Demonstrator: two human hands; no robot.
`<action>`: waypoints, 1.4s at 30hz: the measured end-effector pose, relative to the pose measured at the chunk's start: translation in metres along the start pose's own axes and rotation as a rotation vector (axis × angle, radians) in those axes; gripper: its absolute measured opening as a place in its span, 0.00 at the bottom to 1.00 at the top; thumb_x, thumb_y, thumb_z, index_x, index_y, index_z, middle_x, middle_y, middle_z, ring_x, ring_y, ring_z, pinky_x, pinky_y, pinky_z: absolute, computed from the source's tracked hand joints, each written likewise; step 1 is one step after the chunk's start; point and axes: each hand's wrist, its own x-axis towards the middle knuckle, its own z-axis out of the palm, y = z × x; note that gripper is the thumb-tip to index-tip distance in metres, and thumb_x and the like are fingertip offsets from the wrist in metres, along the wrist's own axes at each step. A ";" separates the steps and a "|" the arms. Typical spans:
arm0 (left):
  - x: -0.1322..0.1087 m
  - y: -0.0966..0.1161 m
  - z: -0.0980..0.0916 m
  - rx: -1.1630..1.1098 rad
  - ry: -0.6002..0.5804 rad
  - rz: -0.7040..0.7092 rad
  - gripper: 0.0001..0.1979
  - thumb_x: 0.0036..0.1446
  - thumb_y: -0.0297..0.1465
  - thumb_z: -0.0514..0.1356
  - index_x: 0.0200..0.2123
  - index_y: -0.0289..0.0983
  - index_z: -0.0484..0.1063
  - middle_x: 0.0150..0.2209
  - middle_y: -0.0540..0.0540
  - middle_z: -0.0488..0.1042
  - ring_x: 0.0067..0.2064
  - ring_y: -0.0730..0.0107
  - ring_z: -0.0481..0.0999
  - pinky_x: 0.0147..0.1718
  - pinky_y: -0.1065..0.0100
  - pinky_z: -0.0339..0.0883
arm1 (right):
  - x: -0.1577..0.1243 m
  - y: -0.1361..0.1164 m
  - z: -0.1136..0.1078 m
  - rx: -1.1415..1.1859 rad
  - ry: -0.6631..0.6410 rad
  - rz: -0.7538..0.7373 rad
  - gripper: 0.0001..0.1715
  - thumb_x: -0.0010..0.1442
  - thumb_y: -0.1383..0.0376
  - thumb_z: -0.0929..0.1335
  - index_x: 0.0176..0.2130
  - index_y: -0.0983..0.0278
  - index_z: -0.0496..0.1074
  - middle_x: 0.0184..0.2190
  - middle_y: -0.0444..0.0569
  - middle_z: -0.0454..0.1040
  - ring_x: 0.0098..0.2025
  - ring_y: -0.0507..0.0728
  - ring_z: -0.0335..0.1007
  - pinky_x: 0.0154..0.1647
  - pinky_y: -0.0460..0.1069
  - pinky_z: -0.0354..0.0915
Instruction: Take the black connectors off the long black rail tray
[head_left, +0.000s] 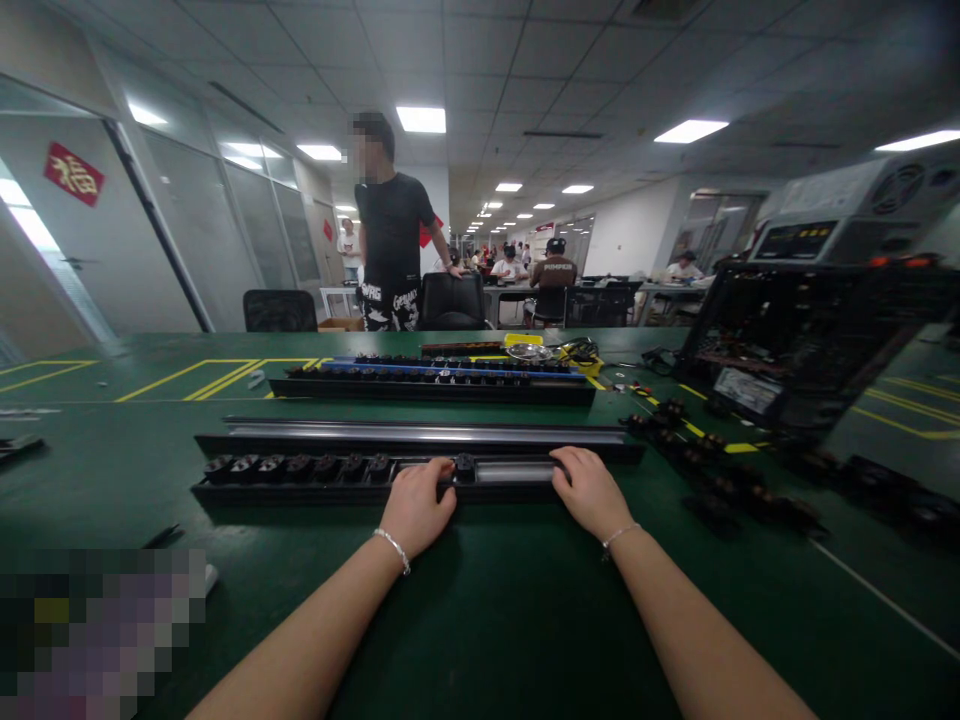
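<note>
A long black power strip housing (300,480) lies across the green table in front of me, with several socket modules (292,466) seated along its left half. My left hand (417,505) rests on its front edge beside one socket module (465,463), fingers curled on the housing. My right hand (590,490) grips the housing's right end, fingers closed over the edge. Just behind it lies a second long black rail (420,434) with a shiny channel.
Further back sits another strip with a blue cover (435,378). Loose black socket modules (720,470) are scattered to the right, near an open computer case (795,350). A metal bowl (529,351) stands at the table's far edge. A person in black (390,230) stands beyond by office chairs.
</note>
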 end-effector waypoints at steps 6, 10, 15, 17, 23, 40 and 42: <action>-0.001 0.004 -0.003 0.020 -0.056 -0.010 0.16 0.53 0.32 0.54 0.46 0.41 0.65 0.45 0.48 0.75 0.49 0.63 0.71 0.53 0.57 0.56 | 0.000 -0.005 -0.003 -0.057 0.018 0.025 0.19 0.57 0.64 0.59 0.44 0.64 0.72 0.46 0.52 0.72 0.51 0.58 0.63 0.53 0.54 0.57; -0.001 0.008 -0.005 0.028 -0.078 -0.019 0.16 0.53 0.33 0.54 0.47 0.42 0.65 0.46 0.48 0.75 0.50 0.63 0.70 0.53 0.56 0.55 | 0.000 -0.016 -0.004 -0.049 0.044 0.028 0.18 0.57 0.64 0.60 0.44 0.64 0.72 0.47 0.53 0.71 0.52 0.59 0.61 0.55 0.56 0.54; 0.000 0.011 -0.006 0.060 -0.090 -0.010 0.18 0.53 0.34 0.54 0.48 0.44 0.65 0.45 0.49 0.74 0.51 0.63 0.67 0.53 0.55 0.54 | 0.001 -0.047 0.002 0.106 0.017 -0.003 0.19 0.59 0.63 0.59 0.46 0.66 0.71 0.49 0.53 0.71 0.54 0.58 0.60 0.57 0.55 0.53; -0.001 0.012 -0.006 0.076 -0.097 0.000 0.18 0.52 0.34 0.55 0.48 0.44 0.65 0.46 0.49 0.74 0.51 0.62 0.67 0.53 0.55 0.53 | 0.002 -0.063 0.006 0.181 -0.008 -0.022 0.20 0.59 0.63 0.59 0.47 0.66 0.70 0.50 0.53 0.70 0.54 0.57 0.59 0.58 0.53 0.53; -0.002 0.014 -0.005 0.107 -0.118 0.038 0.20 0.52 0.35 0.55 0.50 0.45 0.63 0.49 0.49 0.73 0.53 0.62 0.66 0.53 0.53 0.52 | 0.005 -0.099 0.014 0.286 -0.091 0.092 0.22 0.57 0.60 0.61 0.50 0.63 0.68 0.51 0.50 0.70 0.54 0.56 0.60 0.57 0.53 0.53; -0.003 0.024 -0.003 0.131 -0.156 0.078 0.24 0.50 0.37 0.55 0.53 0.44 0.60 0.50 0.47 0.71 0.54 0.59 0.63 0.57 0.48 0.43 | 0.010 -0.110 0.013 0.239 -0.134 0.239 0.25 0.54 0.57 0.64 0.51 0.61 0.66 0.51 0.50 0.69 0.55 0.58 0.60 0.55 0.54 0.53; -0.004 0.024 -0.002 0.127 -0.151 0.084 0.25 0.50 0.36 0.55 0.53 0.44 0.60 0.50 0.47 0.71 0.54 0.58 0.63 0.57 0.46 0.41 | 0.010 -0.110 0.014 0.238 -0.124 0.240 0.25 0.55 0.57 0.63 0.51 0.61 0.66 0.51 0.49 0.69 0.55 0.59 0.60 0.54 0.55 0.53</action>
